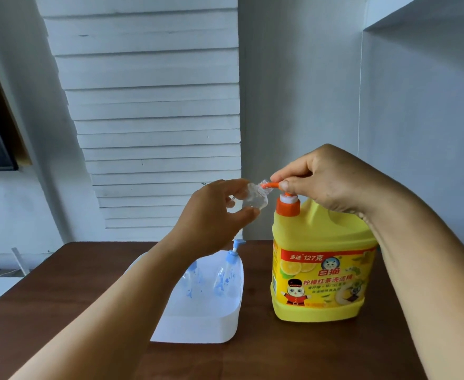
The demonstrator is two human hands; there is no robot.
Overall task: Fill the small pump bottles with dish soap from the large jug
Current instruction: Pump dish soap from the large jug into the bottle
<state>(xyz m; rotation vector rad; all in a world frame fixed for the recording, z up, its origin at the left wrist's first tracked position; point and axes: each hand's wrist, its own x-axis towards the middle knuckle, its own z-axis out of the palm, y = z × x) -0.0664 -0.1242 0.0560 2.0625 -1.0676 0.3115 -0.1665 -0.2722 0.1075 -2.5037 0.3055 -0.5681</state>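
Both forearms reach over the worktop (pixel 61 311) so the left hand (pixel 214 218), fingers pinching a small clear bottle (pixel 254 197), holds its mouth at the orange spout that the right hand (pixel 326 179) grips atop the yellow jug (pixel 324 270).

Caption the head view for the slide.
Left hand holds small clear bottle at jug pump nozzle; right hand presses pump.

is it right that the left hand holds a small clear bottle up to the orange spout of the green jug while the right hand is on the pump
Not quite: the jug is yellow, not green, as the head view shows. The rest stands: the left hand holds the small clear bottle at the orange spout, and the right hand is on the pump.
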